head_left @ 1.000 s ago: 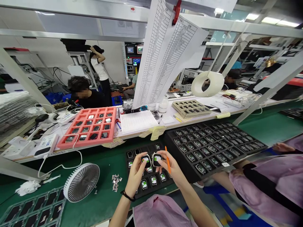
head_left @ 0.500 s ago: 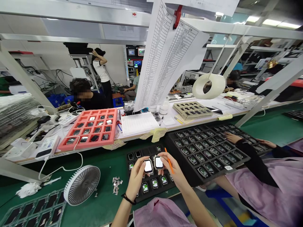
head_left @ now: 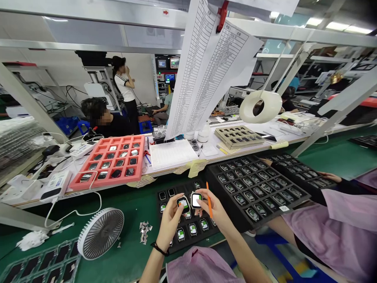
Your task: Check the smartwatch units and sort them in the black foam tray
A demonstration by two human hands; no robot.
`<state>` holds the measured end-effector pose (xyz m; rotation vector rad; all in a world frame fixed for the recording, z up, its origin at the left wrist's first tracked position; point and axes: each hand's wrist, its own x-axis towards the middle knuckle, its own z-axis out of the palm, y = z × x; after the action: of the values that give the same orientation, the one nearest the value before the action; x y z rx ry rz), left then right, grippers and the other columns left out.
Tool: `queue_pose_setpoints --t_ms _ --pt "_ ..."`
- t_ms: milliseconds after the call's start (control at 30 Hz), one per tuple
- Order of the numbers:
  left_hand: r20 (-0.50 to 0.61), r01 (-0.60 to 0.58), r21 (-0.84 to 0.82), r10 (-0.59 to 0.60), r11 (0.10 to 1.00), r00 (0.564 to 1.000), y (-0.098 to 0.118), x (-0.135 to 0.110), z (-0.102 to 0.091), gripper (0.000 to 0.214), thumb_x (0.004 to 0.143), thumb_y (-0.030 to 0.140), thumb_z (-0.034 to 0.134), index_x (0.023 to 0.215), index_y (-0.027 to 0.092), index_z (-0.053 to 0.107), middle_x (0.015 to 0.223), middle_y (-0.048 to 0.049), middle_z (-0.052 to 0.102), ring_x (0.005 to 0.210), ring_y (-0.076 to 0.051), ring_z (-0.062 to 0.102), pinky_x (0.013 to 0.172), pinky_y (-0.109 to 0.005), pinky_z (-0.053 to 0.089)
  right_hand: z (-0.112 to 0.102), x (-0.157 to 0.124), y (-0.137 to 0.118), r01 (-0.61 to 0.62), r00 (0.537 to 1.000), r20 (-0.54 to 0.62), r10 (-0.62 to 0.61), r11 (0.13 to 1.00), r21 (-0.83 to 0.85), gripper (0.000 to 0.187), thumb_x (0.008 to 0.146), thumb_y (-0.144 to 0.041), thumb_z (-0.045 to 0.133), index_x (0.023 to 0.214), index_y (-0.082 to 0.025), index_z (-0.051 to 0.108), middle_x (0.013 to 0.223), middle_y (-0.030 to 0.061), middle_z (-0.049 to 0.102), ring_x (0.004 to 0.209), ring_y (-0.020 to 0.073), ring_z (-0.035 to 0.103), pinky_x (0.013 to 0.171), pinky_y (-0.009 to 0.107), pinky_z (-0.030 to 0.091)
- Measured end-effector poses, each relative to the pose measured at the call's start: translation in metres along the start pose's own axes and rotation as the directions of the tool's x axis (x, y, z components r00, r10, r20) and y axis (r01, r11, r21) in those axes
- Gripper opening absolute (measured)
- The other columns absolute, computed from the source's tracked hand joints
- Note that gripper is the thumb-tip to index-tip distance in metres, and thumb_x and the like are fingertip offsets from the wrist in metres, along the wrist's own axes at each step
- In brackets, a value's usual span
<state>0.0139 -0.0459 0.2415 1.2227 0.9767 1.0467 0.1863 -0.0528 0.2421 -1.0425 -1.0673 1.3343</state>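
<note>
My left hand (head_left: pixel 170 222) is shut on a square smartwatch (head_left: pixel 183 204), whose lit screen shows a green patch. My right hand (head_left: pixel 214 210) holds a second smartwatch (head_left: pixel 196 200) with a white screen, and an orange stick (head_left: pixel 209 203) stands up between its fingers. The two watches are close together but apart. Both hands hover over a black tray (head_left: pixel 173 186) of watches (head_left: pixel 192 228) in rows, and my fingers hide its middle. A larger black tray (head_left: pixel 232 192) of watches lies just to the right.
A co-worker's hands (head_left: pixel 326 177) and pink sleeve (head_left: pixel 344 220) reach over a further black tray (head_left: pixel 303 177) at the right. A pink foam tray (head_left: pixel 88 169), desk fan (head_left: pixel 101 234), metal scraps (head_left: pixel 143 232), paper sheet (head_left: pixel 172 154) and hanging list (head_left: pixel 212 70) surround the bench.
The left-hand watch has tilted, and its screen now shows green instead of white. The co-worker's arm has drawn back toward the right, and a standing person has lowered their arm.
</note>
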Motion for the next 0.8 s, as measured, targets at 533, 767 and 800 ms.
queue_pose_setpoints --t_ms 533,767,800 --pt "-0.011 0.037 0.036 -0.037 0.999 0.999 0.002 -0.001 -0.003 0.044 0.085 0.054 0.05 0.112 0.019 0.059 0.078 -0.0009 0.055 0.056 -0.01 0.039 0.052 -0.022 0.037 0.005 0.001 0.003 -0.009 0.997 -0.077 0.008 1.0 -0.005 0.028 0.081 -0.046 0.063 0.091 -0.021 0.057 0.072 -0.0034 0.058 0.04 0.0089 0.056 0.041 0.023 0.046" --pt "0.006 0.054 0.027 -0.055 0.998 0.998 -0.001 0.0 -0.004 0.043 0.085 0.053 0.05 0.11 0.019 0.06 0.072 0.0009 0.053 0.053 -0.009 0.037 0.049 -0.022 0.034 0.004 0.004 0.005 -0.019 0.998 -0.055 0.019 1.0 -0.007 0.029 0.078 -0.044 0.067 0.093 -0.021 0.056 0.086 -0.0004 0.061 0.041 0.0071 0.056 0.04 0.021 0.043" --pt "0.009 0.05 0.021 -0.05 0.999 0.999 -0.003 0.0 -0.004 0.044 0.085 0.053 0.05 0.113 0.02 0.059 0.07 0.0015 0.052 0.052 -0.009 0.037 0.049 -0.022 0.034 0.004 0.004 0.004 -0.019 0.999 -0.041 0.019 1.0 -0.004 0.03 0.077 -0.042 0.068 0.095 -0.022 0.055 0.09 0.0006 0.061 0.044 0.0078 0.058 0.041 0.021 0.043"
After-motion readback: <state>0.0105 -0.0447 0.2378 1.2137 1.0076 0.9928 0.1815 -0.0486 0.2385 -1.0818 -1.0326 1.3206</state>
